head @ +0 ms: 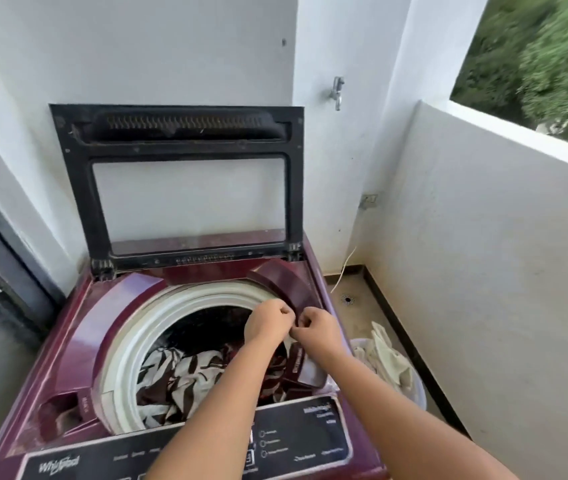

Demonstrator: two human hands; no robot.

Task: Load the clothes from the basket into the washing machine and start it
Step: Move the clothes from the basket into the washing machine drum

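Status: lid [185, 181] of the washing machine [67, 344] is up, leaning back against the wall. Drum [157, 327] already has brown-and-cream patterned clothes [178, 379] in it, heaped toward the near side.

My left hand [268, 322] and right hand [315, 329] are both over the far-right drum rim, by the maroon dispenser flap [286, 282]. Fingers on both curled into a narrow pinch, tips almost touching. Can't tell whether anything is between them; too small, blurred.

Basket [417, 393] is on the floor just right of the machine, pale cloth [388, 358] still draped over its rim, long axis running roughly front-to-back, loose end pointing away from me.

My read: loading is partway. Next move calls for reaching down right for that cloth, dropping it in the drum, then closing the lid and using the control panel [303, 434] at the near edge.
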